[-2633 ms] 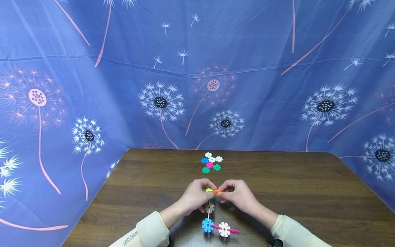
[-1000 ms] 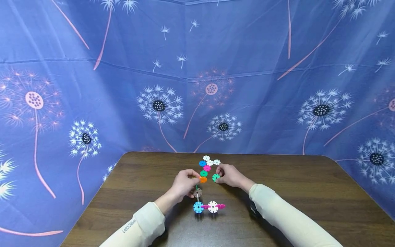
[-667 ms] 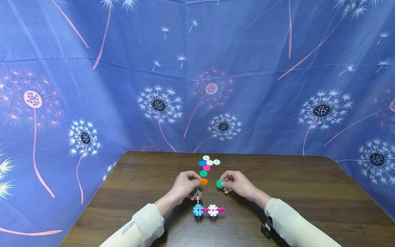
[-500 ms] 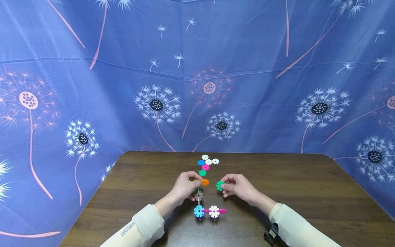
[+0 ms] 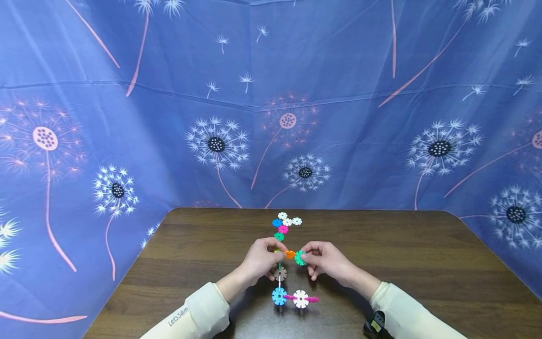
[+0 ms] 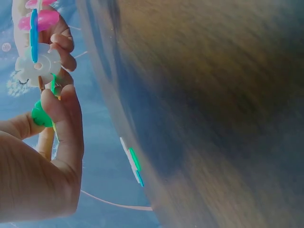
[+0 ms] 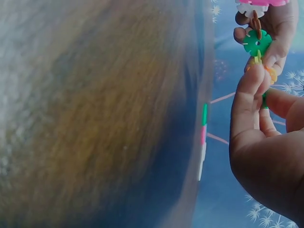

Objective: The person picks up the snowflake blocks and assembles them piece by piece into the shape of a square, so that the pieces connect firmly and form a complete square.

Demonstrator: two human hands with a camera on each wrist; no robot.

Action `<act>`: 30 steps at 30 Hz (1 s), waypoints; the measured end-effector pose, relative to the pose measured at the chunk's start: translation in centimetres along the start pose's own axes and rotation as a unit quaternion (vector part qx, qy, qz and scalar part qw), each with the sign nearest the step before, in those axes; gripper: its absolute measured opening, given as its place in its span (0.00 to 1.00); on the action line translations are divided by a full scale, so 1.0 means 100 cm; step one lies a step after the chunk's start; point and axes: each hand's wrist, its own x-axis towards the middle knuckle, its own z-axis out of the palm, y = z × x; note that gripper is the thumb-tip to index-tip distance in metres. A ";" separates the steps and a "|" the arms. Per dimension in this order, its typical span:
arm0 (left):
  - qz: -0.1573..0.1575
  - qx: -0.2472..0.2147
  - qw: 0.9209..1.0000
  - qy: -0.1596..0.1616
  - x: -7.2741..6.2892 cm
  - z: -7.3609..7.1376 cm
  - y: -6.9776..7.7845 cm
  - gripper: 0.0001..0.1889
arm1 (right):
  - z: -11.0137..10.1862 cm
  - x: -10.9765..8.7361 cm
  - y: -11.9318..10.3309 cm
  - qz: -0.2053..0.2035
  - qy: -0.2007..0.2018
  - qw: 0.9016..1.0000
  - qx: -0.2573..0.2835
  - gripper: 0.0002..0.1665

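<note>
Cloth (image 5: 360, 141) backs the table's (image 5: 394, 240) far edge; left hand (image 5: 260, 261) pinches the chain (image 5: 279, 292), right hand (image 5: 332, 261) a green disc (image 5: 298, 258), best squared before pressing

A brown wood-grain table (image 5: 406, 263) stands before a creased blue cloth (image 5: 347, 61) printed with dandelions (image 5: 216, 144).

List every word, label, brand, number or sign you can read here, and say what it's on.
"Let'sSlim" or "Let'sSilim": dark print on the left sleeve; the middle letters are too small to settle.
Black wrist device by the right sleeve: a pale, label-like patch, too small to read.
Orange disc and green disc: no readable text.
Nothing else readable.
</note>
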 end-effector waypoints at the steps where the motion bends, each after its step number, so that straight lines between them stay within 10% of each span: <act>1: 0.000 0.000 1.000 -0.003 0.000 0.000 0.000 0.05 | 0.000 0.000 0.000 0.001 -0.002 1.000 0.002 0.15; 30: 0.031 0.032 0.999 -0.004 -0.013 0.004 0.009 0.07 | 0.007 0.000 -0.005 0.016 -0.025 0.997 0.065 0.13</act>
